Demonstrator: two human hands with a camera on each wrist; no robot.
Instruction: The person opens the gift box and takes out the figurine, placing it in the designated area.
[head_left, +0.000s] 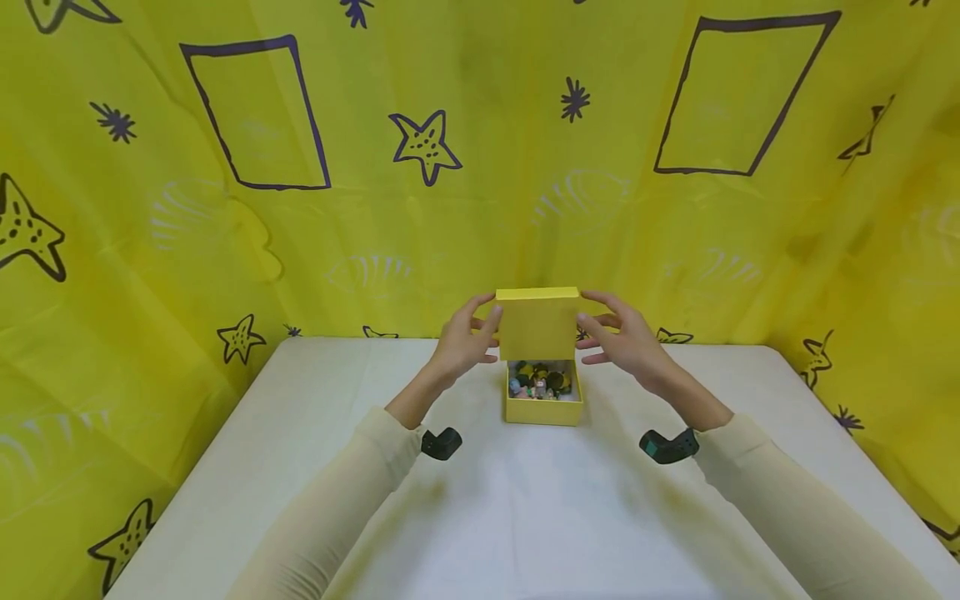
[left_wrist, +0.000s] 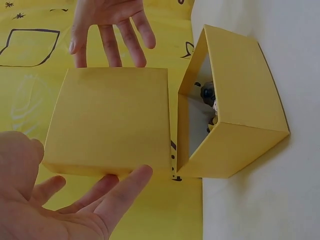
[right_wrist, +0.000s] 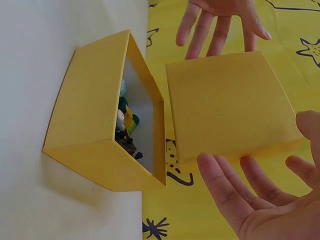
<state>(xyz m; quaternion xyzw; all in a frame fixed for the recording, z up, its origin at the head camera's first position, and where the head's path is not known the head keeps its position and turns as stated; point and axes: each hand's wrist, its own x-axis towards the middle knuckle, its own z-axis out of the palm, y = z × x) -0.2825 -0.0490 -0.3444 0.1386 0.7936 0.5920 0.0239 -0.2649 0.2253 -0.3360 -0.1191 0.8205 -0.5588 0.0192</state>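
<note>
Two hands hold a yellow lid (head_left: 537, 323) above the open yellow box (head_left: 543, 410) near the desk's (head_left: 300, 467) far edge: left hand (head_left: 461, 340) and right hand (head_left: 626, 337) press its sides with straight fingers. Small toys (head_left: 538, 381) fill the box.

The lid (head_left: 537, 323) is a plain yellow square of card with shallow sides, held in the air between the left hand (head_left: 462, 343) at its nine o'clock edge and the right hand (head_left: 624, 337) at its three o'clock edge, fingers spread (only the fingertips seem to touch). It hangs just above the box (head_left: 543, 408), toward twelve o'clock. The box, same yellow, sits open on the table, holding small coloured figures (head_left: 540, 381).
</note>
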